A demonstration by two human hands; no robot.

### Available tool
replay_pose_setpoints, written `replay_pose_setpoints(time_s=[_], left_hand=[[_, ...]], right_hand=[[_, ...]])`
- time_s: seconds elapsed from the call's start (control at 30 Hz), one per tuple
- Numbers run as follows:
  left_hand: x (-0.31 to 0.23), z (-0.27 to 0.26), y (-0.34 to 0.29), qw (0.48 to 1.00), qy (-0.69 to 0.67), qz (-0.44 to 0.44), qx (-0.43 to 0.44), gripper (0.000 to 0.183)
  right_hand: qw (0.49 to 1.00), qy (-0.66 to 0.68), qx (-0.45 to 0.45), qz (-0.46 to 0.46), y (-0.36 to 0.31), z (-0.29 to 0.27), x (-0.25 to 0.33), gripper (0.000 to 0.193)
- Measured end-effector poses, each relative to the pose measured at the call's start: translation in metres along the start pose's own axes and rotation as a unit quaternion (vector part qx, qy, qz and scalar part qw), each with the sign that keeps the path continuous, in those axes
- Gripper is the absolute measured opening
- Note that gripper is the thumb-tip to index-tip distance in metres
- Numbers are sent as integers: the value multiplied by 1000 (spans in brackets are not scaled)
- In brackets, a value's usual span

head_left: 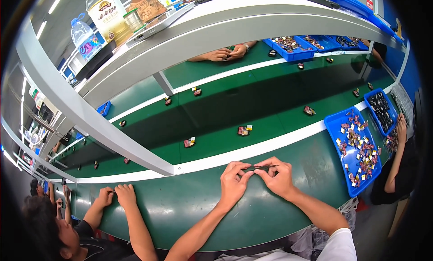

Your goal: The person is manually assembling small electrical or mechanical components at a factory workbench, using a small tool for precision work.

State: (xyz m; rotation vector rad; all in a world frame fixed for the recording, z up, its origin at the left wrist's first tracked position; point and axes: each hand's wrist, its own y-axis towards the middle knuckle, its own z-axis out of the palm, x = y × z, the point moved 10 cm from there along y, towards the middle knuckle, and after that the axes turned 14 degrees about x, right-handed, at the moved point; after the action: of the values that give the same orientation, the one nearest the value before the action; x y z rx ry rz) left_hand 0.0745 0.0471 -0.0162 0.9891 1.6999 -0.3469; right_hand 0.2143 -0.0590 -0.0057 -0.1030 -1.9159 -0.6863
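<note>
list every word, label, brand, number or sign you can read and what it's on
Large bottle: dark print on white label; wording not copied here.
Small bottle: lettering on blue and pink label; not copied here.
Red sign, upper right: too small to read.
Small parts in blue tray: any print too small to read.
Dark piece between left hand and right hand: no readable text.

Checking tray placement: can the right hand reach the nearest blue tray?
Probably yes: nothing visible stands between the right hand and the blue tray across the green tabletop, though that hand is holding a small dark part.
</note>
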Motion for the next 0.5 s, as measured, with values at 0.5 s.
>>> replay_pose_setpoints(time_s=[0.5], left_hand=[[9,-1,-2,1000,-21,4,-14,21]], right_hand=[[1000,7,-8,-9,-1,1,2,14]])
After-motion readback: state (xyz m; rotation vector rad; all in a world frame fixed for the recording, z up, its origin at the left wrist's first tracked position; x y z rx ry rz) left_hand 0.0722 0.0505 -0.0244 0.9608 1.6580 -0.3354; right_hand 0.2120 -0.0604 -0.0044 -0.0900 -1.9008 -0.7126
